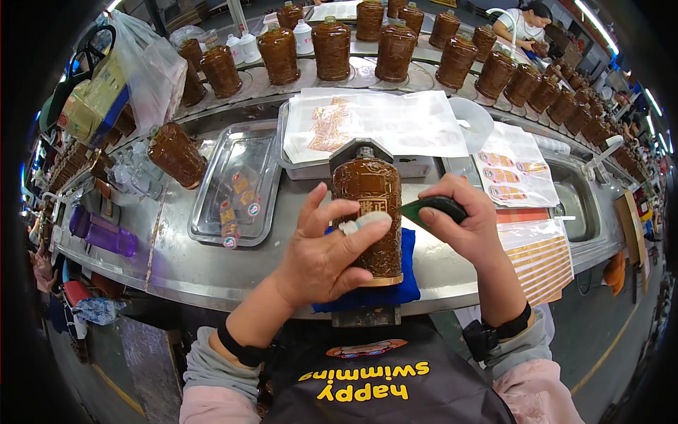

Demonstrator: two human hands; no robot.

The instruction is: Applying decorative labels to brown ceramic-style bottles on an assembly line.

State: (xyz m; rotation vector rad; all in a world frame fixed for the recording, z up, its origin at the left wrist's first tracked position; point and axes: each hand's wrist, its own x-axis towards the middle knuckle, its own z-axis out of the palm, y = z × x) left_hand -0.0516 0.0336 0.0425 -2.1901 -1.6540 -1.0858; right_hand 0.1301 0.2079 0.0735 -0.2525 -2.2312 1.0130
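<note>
A brown, relief-patterned bottle [367,178] with gold characters on its front lies with its neck away from me. Its neck end rests in a dark angular holder [381,157], and a blue cloth [408,263] is beneath its base. My left hand [321,247] is at the bottle's left side, its fingers apart and partly over the front. A white wrap [364,224] covers one of its fingers. My right hand [467,219] grips a black-handled tool [443,206], whose green flat part points at the bottle's right side. Whether the tool touches the bottle I cannot tell.
Beyond the steel worktop stands a curved row of brown bottles [332,49]. To the left are a metal tray [205,212] with labels, another bottle [176,155] and a purple flask [102,232]. Label sheets [533,251] and a sink [583,205] lie right. A co-worker [519,28] sits far right.
</note>
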